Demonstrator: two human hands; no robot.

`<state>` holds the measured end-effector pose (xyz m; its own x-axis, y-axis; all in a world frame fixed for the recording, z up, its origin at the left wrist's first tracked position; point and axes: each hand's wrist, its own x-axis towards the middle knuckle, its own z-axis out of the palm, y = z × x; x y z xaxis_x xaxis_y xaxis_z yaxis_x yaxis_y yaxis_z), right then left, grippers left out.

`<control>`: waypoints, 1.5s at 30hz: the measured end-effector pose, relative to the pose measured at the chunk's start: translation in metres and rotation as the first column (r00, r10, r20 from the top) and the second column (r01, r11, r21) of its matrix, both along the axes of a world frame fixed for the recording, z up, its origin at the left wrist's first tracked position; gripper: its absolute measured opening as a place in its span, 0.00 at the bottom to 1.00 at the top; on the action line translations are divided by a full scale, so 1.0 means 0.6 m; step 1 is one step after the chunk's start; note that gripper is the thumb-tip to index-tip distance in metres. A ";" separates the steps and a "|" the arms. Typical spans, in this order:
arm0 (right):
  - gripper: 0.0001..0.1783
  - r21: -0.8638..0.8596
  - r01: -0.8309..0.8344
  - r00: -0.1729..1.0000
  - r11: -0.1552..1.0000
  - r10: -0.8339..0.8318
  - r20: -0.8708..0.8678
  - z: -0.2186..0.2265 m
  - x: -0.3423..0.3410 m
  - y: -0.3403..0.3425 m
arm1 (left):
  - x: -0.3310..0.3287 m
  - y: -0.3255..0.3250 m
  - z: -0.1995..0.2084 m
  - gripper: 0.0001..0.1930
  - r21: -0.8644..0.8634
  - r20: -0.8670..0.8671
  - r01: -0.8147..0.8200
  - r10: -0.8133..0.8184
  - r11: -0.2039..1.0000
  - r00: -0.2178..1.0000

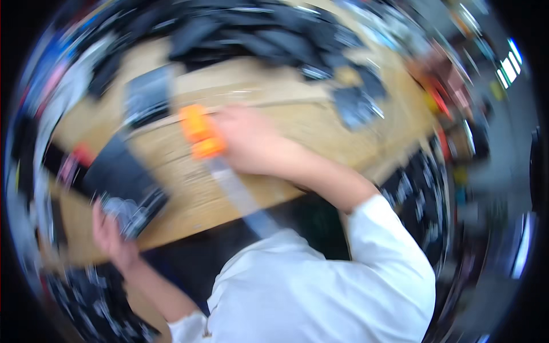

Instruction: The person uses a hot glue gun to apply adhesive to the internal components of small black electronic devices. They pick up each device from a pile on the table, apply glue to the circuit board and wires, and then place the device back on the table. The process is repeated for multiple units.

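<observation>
Motion blurs much of the picture. At the table's left front, my left hand (116, 239) grips the lower edge of a dark grey flat packet (123, 171), which is tilted, with a shiny part near my fingers. My right hand (243, 137) is closed round an orange handheld tool (200, 131) over the middle of the table; blur hides its exact kind. From the tool a long translucent strip (237, 191) hangs down toward my white shirt. Beyond the packet, another dark flat packet with a shiny surface (148, 94) lies on the wooden table (309, 126).
A wide heap of dark flat pieces (257, 34) covers the table's far side. Several grey packets (354, 103) lie at the right. A small red and pink thing (80, 157) is beside the held packet. Dark patterned material (420, 194) stands below the table's right edge.
</observation>
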<state>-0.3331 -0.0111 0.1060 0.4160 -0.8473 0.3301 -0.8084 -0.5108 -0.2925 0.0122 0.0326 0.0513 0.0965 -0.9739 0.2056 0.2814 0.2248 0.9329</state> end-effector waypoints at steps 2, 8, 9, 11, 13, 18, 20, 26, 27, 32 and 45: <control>0.16 0.229 0.021 0.975 0.973 0.031 -0.219 0.026 -0.011 0.018 | -0.001 -0.010 -0.008 0.26 -0.048 -0.051 0.073 -0.076 0.996 0.996; 0.17 0.430 -0.385 0.649 0.816 -0.092 0.756 0.131 -0.019 0.122 | -0.071 -0.019 0.021 0.24 -0.117 -0.113 0.120 -0.133 0.986 0.985; 0.16 0.431 -0.439 0.572 0.788 -0.125 0.810 0.130 -0.017 0.139 | -0.105 -0.013 0.036 0.24 -0.098 -0.088 0.110 -0.118 0.989 0.989; 0.15 0.414 -0.548 0.406 0.727 -0.201 0.892 0.119 -0.019 0.167 | -0.152 -0.010 0.047 0.23 -0.059 -0.073 0.109 -0.114 0.992 0.991; 0.15 0.450 -0.506 0.335 0.736 -0.313 0.889 0.126 -0.034 0.199 | -0.180 0.001 0.048 0.23 -0.056 -0.070 0.225 -0.229 0.973 0.971; 0.17 0.590 -0.260 0.088 0.764 -0.590 0.803 0.107 -0.152 0.322 | -0.220 0.020 0.084 0.26 -0.015 0.138 0.577 -0.570 0.816 0.810; 0.18 0.632 0.023 0.133 0.774 -0.629 0.766 0.102 -0.227 0.391 | -0.216 0.029 0.093 0.25 -0.040 0.225 0.402 -0.384 0.915 0.896; 0.16 0.717 0.597 -0.221 0.359 -0.786 0.577 0.107 -0.398 0.734 | -0.164 0.010 0.056 0.24 0.042 0.301 0.253 -0.254 0.966 0.919; 0.15 0.751 0.567 -0.251 0.338 -0.797 0.549 0.098 -0.416 0.769 | -0.158 0.011 0.056 0.24 0.046 0.292 0.231 -0.234 0.972 0.927; 0.17 0.841 0.531 -0.353 0.107 -0.874 0.334 0.068 -0.443 0.818 | -0.147 0.015 0.049 0.24 0.039 0.275 0.230 -0.232 0.972 0.933; 0.26 -0.138 0.838 0.538 0.527 -0.841 0.057 0.097 -0.339 0.230 | -0.129 0.026 0.023 0.21 -0.014 0.234 0.189 -0.181 0.982 0.955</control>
<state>-0.5367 0.1270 0.1641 -0.4583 -0.7561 0.4673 -0.8884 0.3747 -0.2651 -0.0654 0.0480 0.0654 -0.1387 -0.9619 0.2358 0.0989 0.2234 0.9697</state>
